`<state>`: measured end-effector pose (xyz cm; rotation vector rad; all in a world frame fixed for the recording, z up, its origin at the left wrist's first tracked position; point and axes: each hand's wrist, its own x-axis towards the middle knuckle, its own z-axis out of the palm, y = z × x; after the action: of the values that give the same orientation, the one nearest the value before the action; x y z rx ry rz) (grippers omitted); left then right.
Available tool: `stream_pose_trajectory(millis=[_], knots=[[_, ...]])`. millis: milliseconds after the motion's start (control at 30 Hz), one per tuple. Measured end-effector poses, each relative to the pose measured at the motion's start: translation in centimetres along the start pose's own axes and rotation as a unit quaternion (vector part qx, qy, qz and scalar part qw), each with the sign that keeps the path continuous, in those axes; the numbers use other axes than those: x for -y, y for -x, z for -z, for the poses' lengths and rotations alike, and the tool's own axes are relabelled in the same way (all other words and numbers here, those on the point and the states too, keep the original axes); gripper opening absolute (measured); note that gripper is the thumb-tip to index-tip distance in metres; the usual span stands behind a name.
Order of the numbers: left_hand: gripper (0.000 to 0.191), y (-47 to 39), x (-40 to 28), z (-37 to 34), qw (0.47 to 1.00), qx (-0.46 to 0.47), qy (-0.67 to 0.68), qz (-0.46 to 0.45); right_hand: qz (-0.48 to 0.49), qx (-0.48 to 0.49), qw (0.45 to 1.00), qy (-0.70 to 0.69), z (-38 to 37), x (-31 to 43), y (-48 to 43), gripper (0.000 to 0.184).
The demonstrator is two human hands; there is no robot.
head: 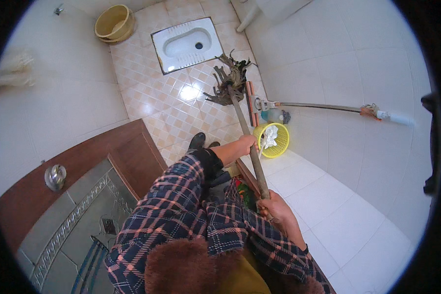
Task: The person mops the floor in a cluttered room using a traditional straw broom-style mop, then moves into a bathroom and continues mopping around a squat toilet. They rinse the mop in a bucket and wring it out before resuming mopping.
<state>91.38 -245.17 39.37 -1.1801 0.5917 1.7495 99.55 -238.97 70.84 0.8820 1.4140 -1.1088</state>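
Observation:
Both hands grip the wooden handle of a rag mop (245, 125). My left hand (248, 144) is closed around the middle of the handle, while my right hand (273, 208) holds it near its lower end in the picture, close to my body. The mop's dark, frayed strips (230, 82) are spread beyond my shoes, beside the near right corner of a white squat toilet (187, 43). Whether the strips press on the tiled floor (161, 95) I cannot tell.
A sponge mop (253, 104) leans at the right wall, beside a yellow waste basket (284, 147) holding crumpled white paper. A bluish bottle (273, 116) stands behind the basket. Yellowish basins (112, 27) sit in the far left corner. A brown door (132, 158) is at the left.

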Motion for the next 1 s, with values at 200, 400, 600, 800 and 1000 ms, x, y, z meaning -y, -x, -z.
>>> stream_pose_trajectory(millis=[200, 400, 600, 800, 1000], knots=[[0.008, 9.5, 0.7, -0.9, 0.999, -0.035, 0.017, -0.005, 0.058, 0.057, 0.996, -0.042, 2.3, -3.5, 5.1, 0.032], [0.012, 10.6, 3.8, 1.1, 0.980, -0.123, 0.156, 0.006, 0.073, 0.035, 0.995, -0.057, 2.8, -6.8, 2.0, 0.025], [0.004, 1.5, -3.0, 11.4, 0.962, -0.123, -0.226, -0.087, -0.040, 0.076, 0.991, 0.106, -3.2, 0.9, -9.7, 0.024], [0.018, 2.1, -14.2, 17.6, 0.952, 0.063, -0.165, -0.249, -0.006, 0.084, 0.992, 0.099, -8.6, 10.7, -16.9, 0.031], [0.008, 1.5, -30.7, 15.2, 0.975, -0.186, -0.033, -0.120, 0.075, 0.059, 0.995, 0.000, -12.4, 17.4, -23.4, 0.025]])
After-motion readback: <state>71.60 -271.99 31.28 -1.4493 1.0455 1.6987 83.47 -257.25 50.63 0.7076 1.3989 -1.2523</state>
